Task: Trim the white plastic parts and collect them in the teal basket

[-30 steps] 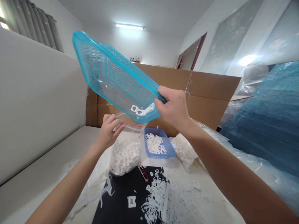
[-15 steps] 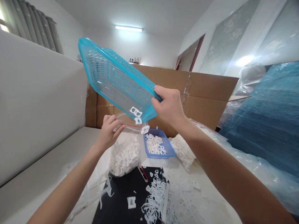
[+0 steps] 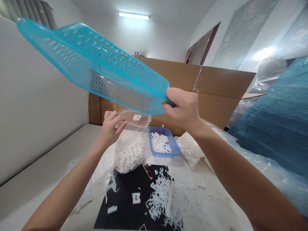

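Your right hand [image 3: 184,104] grips one end of the turquoise perforated basket [image 3: 130,70], tilted above the zip-lock bag [image 3: 141,128]. Your left hand [image 3: 112,128] pinches the bag's open mouth; the bag, bulging with white plastic pieces [image 3: 131,154], sits at the far left corner of the black mat [image 3: 122,189].

Tilted turquoise basket [image 3: 108,61] above a clear bag [image 3: 139,129].
From afar I see the basket's perforated walls, its lower end to the right; the bag stands with red-lined open mouth, white pieces [image 3: 131,152] filling its lower part, one loose piece [image 3: 137,117] at the mouth.
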`<state>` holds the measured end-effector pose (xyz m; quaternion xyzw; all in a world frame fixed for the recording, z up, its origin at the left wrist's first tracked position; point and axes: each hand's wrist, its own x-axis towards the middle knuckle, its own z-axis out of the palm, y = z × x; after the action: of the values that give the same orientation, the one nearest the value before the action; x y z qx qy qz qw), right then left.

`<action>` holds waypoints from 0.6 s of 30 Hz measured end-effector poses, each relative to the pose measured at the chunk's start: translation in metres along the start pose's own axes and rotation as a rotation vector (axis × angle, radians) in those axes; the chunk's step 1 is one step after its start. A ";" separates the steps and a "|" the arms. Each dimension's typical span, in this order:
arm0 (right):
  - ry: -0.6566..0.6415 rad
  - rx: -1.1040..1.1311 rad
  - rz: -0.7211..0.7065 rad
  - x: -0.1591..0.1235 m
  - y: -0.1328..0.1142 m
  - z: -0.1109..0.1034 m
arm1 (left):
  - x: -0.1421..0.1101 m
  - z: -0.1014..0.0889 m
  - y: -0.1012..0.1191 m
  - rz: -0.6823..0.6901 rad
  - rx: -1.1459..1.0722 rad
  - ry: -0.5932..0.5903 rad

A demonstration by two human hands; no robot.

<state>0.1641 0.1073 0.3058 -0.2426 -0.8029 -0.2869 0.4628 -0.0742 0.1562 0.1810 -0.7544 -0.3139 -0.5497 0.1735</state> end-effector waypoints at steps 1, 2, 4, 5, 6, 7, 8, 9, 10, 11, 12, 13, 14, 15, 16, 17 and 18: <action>0.007 -0.017 0.022 -0.001 0.000 -0.002 | 0.000 0.000 0.000 -0.004 0.002 -0.001; 0.022 -0.031 0.049 -0.003 0.001 -0.003 | 0.000 0.000 0.000 -0.006 0.002 -0.002; 0.071 -0.052 0.113 -0.010 0.008 -0.007 | 0.000 -0.001 0.000 -0.007 0.000 -0.002; 0.103 -0.058 0.185 -0.016 0.013 -0.008 | -0.001 -0.002 0.000 -0.008 -0.002 -0.003; 0.149 -0.051 0.303 -0.025 0.020 -0.010 | -0.001 -0.002 0.001 -0.009 -0.005 -0.003; 0.203 -0.035 0.479 -0.035 0.028 -0.010 | -0.001 -0.003 0.001 -0.010 -0.009 -0.002; 0.261 -0.001 0.715 -0.048 0.037 -0.010 | -0.001 -0.004 0.002 -0.010 -0.015 -0.005; 0.346 0.073 0.996 -0.063 0.047 -0.010 | -0.001 -0.005 0.002 -0.009 -0.022 -0.009; 0.369 0.096 1.124 -0.078 0.057 -0.009 | -0.001 -0.005 0.002 -0.007 -0.032 -0.013; 0.389 0.107 1.211 -0.095 0.066 -0.007 | -0.001 -0.006 0.003 -0.007 -0.042 -0.017; 0.399 0.128 1.308 -0.111 0.074 -0.006 | -0.001 -0.006 0.003 -0.008 -0.052 -0.021; 0.403 0.155 1.413 -0.128 0.080 -0.005 | -0.001 -0.006 0.004 -0.011 -0.063 -0.024; 0.391 0.196 1.509 -0.143 0.085 -0.004 | 0.000 -0.007 0.005 -0.017 -0.073 -0.026; 0.379 0.232 1.591 -0.157 0.088 -0.004 | 0.000 -0.008 0.006 -0.025 -0.085 -0.028; 0.364 0.266 1.663 -0.170 0.089 -0.004 | 0.000 -0.009 0.007 -0.034 -0.098 -0.031; 0.349 0.297 1.722 -0.182 0.090 -0.004 | -0.001 -0.011 0.007 -0.047 -0.112 -0.032; 0.335 0.325 1.773 -0.193 0.089 -0.004 | -0.002 -0.012 0.006 -0.064 -0.127 -0.032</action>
<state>0.3128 0.1443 0.1579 -0.6571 -0.2754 0.2584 0.6524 -0.0791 0.1437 0.1839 -0.7622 -0.3051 -0.5616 0.1027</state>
